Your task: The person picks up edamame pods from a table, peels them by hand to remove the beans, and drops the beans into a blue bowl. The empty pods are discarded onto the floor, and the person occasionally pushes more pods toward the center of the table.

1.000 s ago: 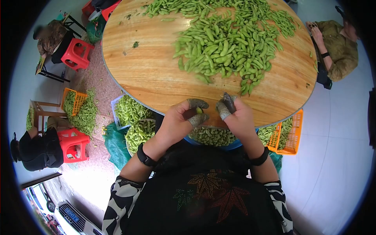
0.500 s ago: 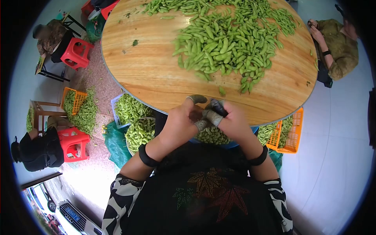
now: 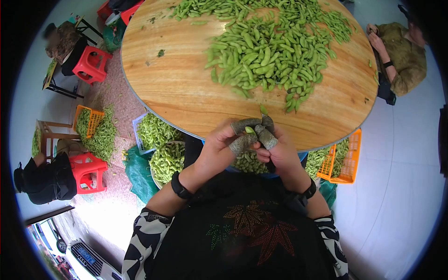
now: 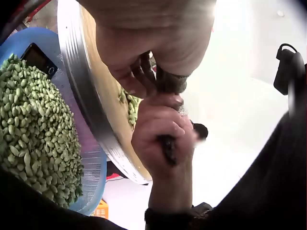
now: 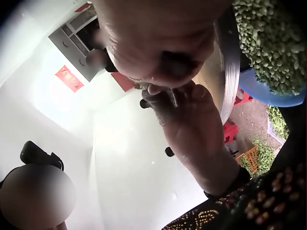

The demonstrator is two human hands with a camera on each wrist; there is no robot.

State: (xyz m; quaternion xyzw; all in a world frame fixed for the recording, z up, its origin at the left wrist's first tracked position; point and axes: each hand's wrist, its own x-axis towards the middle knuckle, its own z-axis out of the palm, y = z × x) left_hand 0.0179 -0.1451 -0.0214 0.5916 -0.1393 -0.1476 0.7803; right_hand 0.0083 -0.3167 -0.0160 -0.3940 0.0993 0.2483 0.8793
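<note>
At the near edge of the table (image 3: pixel 177 88), your left hand (image 3: pixel 212 151) and right hand (image 3: pixel 280 151) meet, covered fingertips (image 3: pixel 240 142) of both pinching 1 pod (image 3: pixel 250 130) just above the basin (image 4: pixel 88 163) of beans (image 4: pixel 33 124). Squeeze off-centre and, I judge, a bean may shoot past the basin to the floor (image 3: pixel 401 196), or the pod may slip out of the pinch. No brand or label reads; the car plate (image 3: pixel 86 255) at the lower left is too small to make out
</note>
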